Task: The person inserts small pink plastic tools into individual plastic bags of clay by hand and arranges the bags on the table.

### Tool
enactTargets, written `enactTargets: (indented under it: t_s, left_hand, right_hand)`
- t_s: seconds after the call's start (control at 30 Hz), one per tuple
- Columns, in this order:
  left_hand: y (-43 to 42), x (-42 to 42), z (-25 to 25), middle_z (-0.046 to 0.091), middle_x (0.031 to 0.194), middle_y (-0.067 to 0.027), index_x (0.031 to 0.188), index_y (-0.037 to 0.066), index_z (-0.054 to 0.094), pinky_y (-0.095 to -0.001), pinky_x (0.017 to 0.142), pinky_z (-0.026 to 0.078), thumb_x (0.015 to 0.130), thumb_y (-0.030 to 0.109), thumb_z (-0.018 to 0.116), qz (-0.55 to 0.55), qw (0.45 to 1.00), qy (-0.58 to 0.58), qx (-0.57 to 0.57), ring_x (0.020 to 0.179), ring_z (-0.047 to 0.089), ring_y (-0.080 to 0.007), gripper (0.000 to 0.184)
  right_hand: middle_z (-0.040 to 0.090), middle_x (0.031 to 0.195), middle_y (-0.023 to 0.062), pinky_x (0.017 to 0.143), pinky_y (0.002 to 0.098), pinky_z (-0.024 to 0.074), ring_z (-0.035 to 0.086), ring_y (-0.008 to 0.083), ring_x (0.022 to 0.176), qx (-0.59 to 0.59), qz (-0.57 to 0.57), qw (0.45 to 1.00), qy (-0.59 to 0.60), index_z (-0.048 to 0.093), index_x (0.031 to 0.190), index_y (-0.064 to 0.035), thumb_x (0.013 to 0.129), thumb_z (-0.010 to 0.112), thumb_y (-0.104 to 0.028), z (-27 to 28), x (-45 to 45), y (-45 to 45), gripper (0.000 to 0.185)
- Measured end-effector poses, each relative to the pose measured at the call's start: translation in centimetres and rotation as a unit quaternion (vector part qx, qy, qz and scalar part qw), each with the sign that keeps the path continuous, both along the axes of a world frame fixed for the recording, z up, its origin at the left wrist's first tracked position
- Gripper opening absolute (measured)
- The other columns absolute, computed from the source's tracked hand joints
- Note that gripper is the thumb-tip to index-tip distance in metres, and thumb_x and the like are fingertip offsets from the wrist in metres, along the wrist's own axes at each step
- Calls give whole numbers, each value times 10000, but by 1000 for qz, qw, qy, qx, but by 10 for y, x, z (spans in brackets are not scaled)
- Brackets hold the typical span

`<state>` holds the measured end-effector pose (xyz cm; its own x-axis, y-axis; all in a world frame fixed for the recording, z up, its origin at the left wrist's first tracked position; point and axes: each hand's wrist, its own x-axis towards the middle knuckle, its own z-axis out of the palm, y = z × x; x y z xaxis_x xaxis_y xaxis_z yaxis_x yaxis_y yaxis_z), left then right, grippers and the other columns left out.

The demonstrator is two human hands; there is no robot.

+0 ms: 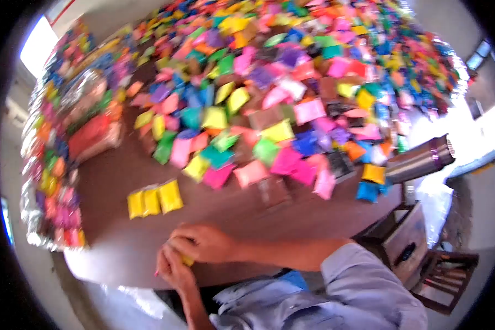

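Note:
My left hand (174, 269) and my right hand (208, 243) meet near the front edge of the table, fingers closed together. Between them shows a bit of a small yellow packet (187, 260), mostly hidden by my fingers. A tiny pink tip, too small to name, pokes out at the left hand's side. Just beyond my hands, a row of yellow packets (151, 201) lies side by side on the table. Farther back spreads a big heap of small colourful packets (275, 132), some of them blurred.
The brown table (107, 220) carries the heap. Along its left side stand clear bags of sorted packets (49, 176) and a wrapped red bundle (96, 137). A metal flask (421, 159) lies tilted at the right edge. Below it is an open drawer (404, 242).

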<state>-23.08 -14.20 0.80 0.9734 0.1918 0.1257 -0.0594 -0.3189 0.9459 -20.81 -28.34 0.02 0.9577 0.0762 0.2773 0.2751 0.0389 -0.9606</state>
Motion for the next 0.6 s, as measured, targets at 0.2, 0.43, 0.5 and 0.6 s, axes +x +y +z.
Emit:
enactTargets:
  t_s: [0.2, 0.43, 0.5, 0.6]
  left_hand:
    - [-1, 3, 2, 498, 761, 34, 817, 0, 582, -280, 598, 396, 1037, 111, 557, 6, 1000, -3, -1, 715, 453, -77, 248]
    - [1, 3, 0, 592, 801, 32, 952, -18, 680, -245, 623, 417, 1042, 145, 601, -39, 997, 4, -60, 737, 518, -57, 203]
    - [-2, 3, 1, 592, 768, 16, 926, -36, 672, -257, 618, 417, 1034, 131, 604, -38, 998, -2, -56, 723, 521, -62, 210]
    - [1, 5, 1, 601, 729, -18, 903, -50, 666, -280, 613, 423, 1026, 116, 597, -34, 999, -11, -19, 699, 534, -82, 218]
  right_hand:
    - [700, 956, 151, 808, 425, 545, 692, 338, 907, -33, 14, 999, -1, 698, 971, -31, 1005, 589, -194, 9, 2, -10, 198]
    - [676, 908, 119, 754, 359, 531, 668, 261, 833, -10, 4, 1000, 19, 707, 1034, 6, 986, 639, -73, 11, 2, -12, 114]
    - [677, 910, 120, 750, 361, 530, 668, 260, 833, -10, -2, 1000, 12, 707, 1031, 6, 991, 639, -80, 11, 3, -12, 117]
    - [677, 915, 129, 755, 372, 531, 669, 276, 837, -24, 9, 1000, 0, 703, 1037, 0, 1000, 640, -101, 14, 4, -14, 124]
